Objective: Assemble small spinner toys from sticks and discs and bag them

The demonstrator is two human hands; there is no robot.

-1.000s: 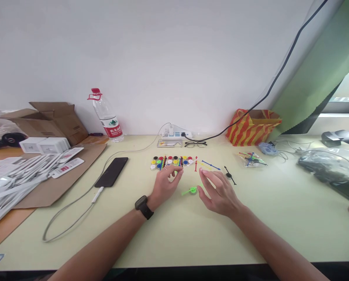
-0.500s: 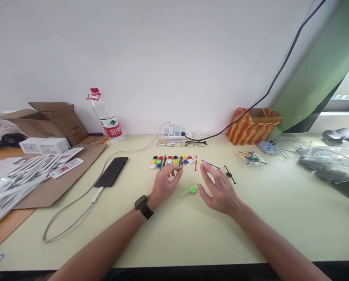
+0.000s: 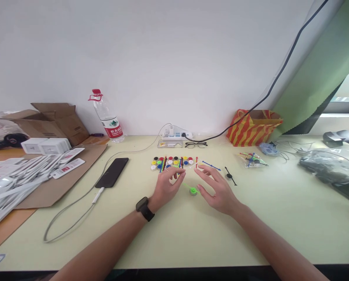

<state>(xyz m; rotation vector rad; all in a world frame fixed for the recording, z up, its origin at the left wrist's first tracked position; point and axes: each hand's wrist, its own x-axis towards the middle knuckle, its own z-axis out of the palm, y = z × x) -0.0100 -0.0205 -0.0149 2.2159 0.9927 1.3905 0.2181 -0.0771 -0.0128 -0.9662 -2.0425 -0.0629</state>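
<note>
A green arrow spinner (image 3: 193, 191) on a clear round base stands on the table between my hands. My left hand (image 3: 169, 186), with a black watch on its wrist, hovers left of it, fingers loosely bent and thumb tip close to the index tip; I see nothing held. To the spinner's right is my right hand (image 3: 218, 192), its thumb and fingers apart and holding nothing. Just beyond my fingertips lie a red arrow (image 3: 196, 162) and a blue arrow (image 3: 211, 166). Rows of coloured round discs (image 3: 170, 162) with bundled arrows are partly hidden behind my left hand.
A black arrow spinner (image 3: 229, 176) and a plastic bag of parts (image 3: 253, 160) lie to the right. Glasses (image 3: 195, 144) and a power strip (image 3: 176, 134) are at the back. A phone (image 3: 112, 172) on a cable and a water bottle (image 3: 111, 121) stand left.
The green arrow has turned on its base, its left end now pointing away from me. My right hand has drawn slightly back and lower, and my left hand has shifted slightly.
</note>
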